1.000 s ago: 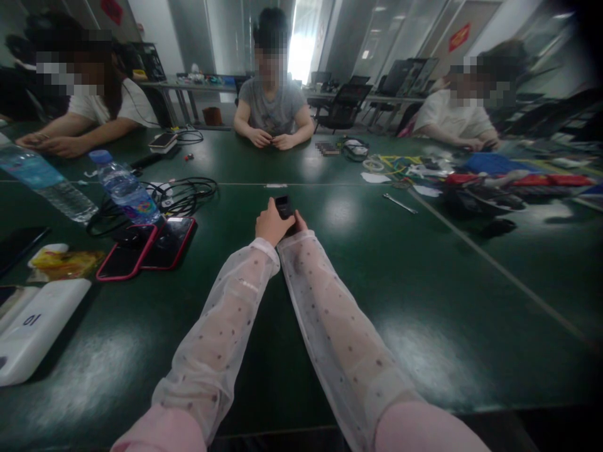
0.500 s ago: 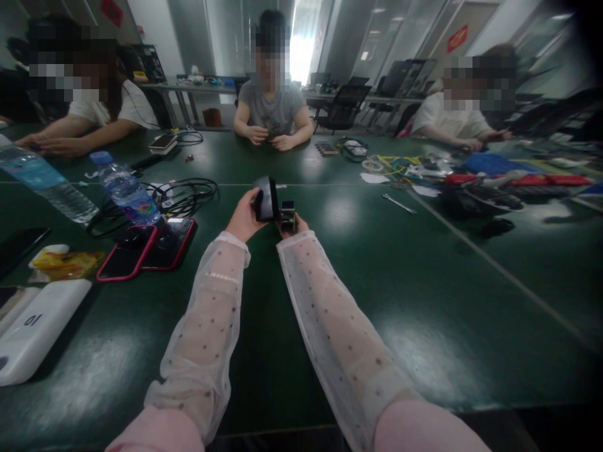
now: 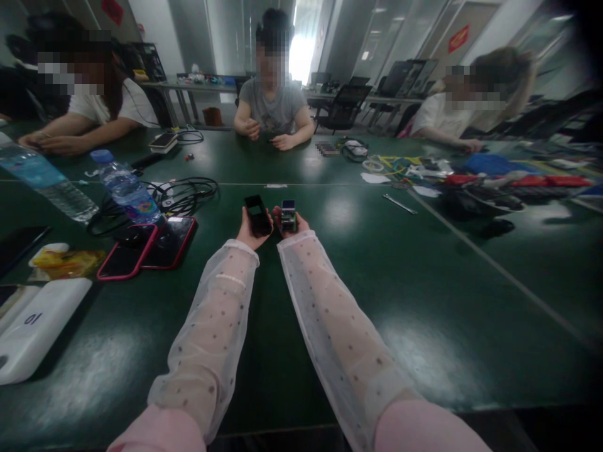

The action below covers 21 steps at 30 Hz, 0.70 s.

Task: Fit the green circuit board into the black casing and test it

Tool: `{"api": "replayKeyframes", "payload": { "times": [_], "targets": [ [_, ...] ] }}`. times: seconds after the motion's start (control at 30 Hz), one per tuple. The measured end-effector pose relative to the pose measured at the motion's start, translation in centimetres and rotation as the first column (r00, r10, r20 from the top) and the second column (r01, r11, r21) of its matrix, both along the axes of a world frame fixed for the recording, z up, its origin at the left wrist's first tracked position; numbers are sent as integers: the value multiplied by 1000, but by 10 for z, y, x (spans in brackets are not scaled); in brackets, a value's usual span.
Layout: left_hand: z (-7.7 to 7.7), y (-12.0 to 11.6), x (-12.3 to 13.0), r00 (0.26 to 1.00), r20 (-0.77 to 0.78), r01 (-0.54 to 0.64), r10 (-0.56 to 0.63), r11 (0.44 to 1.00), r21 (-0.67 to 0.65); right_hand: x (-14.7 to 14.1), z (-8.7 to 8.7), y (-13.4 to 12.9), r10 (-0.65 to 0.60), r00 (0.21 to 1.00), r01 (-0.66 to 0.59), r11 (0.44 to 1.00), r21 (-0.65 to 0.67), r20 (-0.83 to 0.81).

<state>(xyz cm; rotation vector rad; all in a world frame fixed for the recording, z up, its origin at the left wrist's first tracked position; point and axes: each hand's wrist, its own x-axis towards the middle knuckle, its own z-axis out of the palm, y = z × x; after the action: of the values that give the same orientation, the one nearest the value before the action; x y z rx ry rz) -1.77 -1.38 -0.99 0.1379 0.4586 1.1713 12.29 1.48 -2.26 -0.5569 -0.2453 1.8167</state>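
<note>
My left hand (image 3: 250, 236) is closed around a black rectangular casing (image 3: 264, 224), tilted a little to the left. A lighter rectangle shows in its upper half; I cannot tell whether that is a window or a screen. Just to the right, my right hand (image 3: 300, 224) grips a small circuit board (image 3: 288, 222) with a little screen at its top end. The two pieces are side by side and apart, held above the green table (image 3: 424, 282). Part of the right fingers is hidden behind the board.
On the left lie two phones (image 3: 170, 246), tangled black cables (image 3: 193, 191), water bottles (image 3: 128, 191), a yellow wrapper (image 3: 68, 260) and a white power bank (image 3: 44, 329). A wrench (image 3: 399, 204) and a pile of cables and tools (image 3: 499, 179) lie right. Several people sit opposite.
My left hand has turned the black casing from edge-on to face up and lowered it slightly. The circuit board stays nearly in place. The person at right has raised an arm.
</note>
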Motion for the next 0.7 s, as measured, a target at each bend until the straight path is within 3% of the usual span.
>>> {"api": "replayKeyframes", "payload": {
  "times": [0.3, 0.47, 0.7],
  "targets": [
    [-3, 6, 6, 983, -177, 56, -50, 998, 32, 1, -2, 3, 114, 994, -114, 993, 27, 1],
    [-5, 9, 7, 984, -169, 65, -56, 997, 50, 2, -2, 2, 154, 988, -153, 988, 31, -23],
    [-5, 9, 9, 974, -215, 85, -65, 992, 89, 5, -16, 12, 208, 977, -204, 976, 75, -55]
  ]
}}
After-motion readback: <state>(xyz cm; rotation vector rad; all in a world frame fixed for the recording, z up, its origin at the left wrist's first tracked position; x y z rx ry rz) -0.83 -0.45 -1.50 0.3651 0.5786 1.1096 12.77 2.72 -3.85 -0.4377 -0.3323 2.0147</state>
